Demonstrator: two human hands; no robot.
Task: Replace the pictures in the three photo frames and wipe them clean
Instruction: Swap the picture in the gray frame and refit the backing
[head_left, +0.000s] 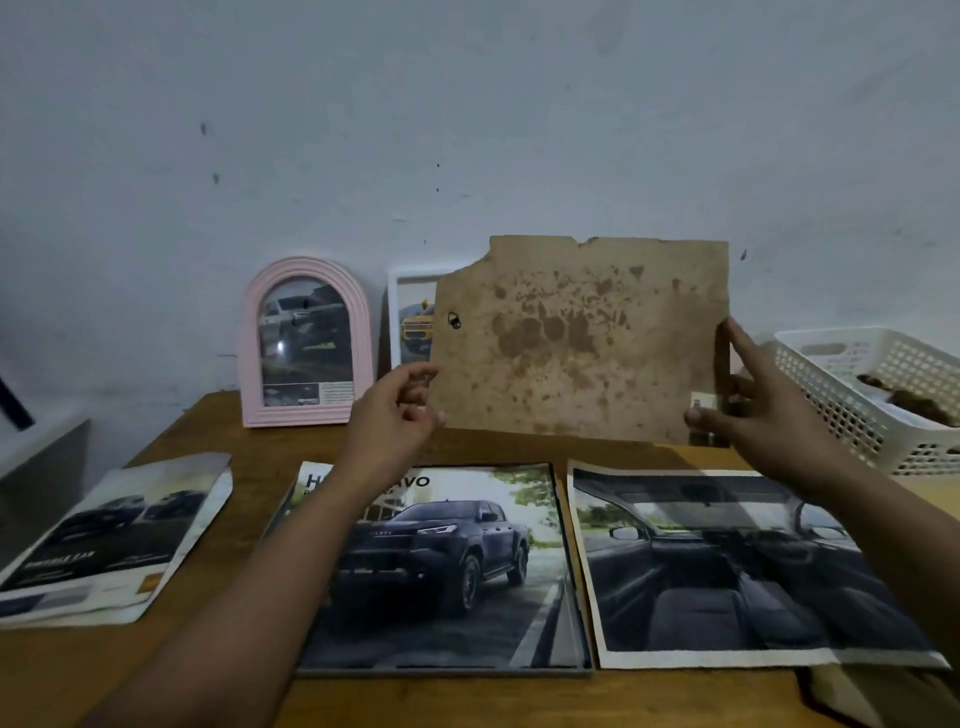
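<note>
A stained brown backing board (579, 338) is held upright over a wooden table (249, 441) against a pale, scuffed wall (467, 104). It is pinched at its lower left edge by the left hand (397, 410) and gripped at its right edge by the right hand (753, 410), thumb in front. Two frames are propped beyond the hands: a pink arched frame (305, 340) and a white frame (410, 317), partly hidden. Three car prints (441, 566) are laid below the hands; the middle one's heading is partly covered. A white basket (857, 395) is seen right of the right hand.
</note>
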